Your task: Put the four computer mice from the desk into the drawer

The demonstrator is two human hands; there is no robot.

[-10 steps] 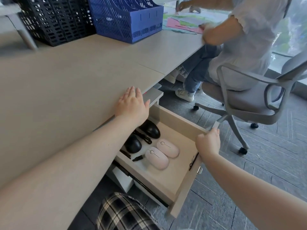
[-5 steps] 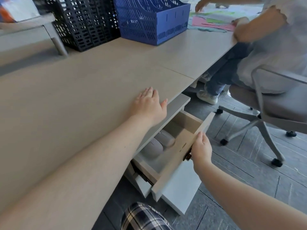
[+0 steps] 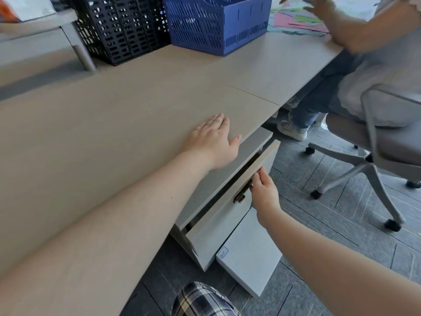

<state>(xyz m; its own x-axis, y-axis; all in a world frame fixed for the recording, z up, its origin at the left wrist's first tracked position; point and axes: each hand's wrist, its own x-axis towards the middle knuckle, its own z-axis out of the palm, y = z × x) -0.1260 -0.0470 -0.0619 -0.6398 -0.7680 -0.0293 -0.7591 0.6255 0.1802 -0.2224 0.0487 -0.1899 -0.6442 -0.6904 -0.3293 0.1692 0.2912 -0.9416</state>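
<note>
Left hand (image 3: pixel 213 142) flat, fingers spread on desk (image 3: pixel 109 124); right hand (image 3: pixel 264 195) open, fingertips against drawer (image 3: pixel 218 222) front (nearly closed).

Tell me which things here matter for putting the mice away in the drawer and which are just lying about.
Part of the job:
drawer, nearly shut
left hand, flat on the desk
right hand, at the drawer front

Just lying about:
blue file rack
black crates
coloured papers
office chair

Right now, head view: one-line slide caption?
Right hand at the nearly shut drawer, left hand flat on desk.
</note>
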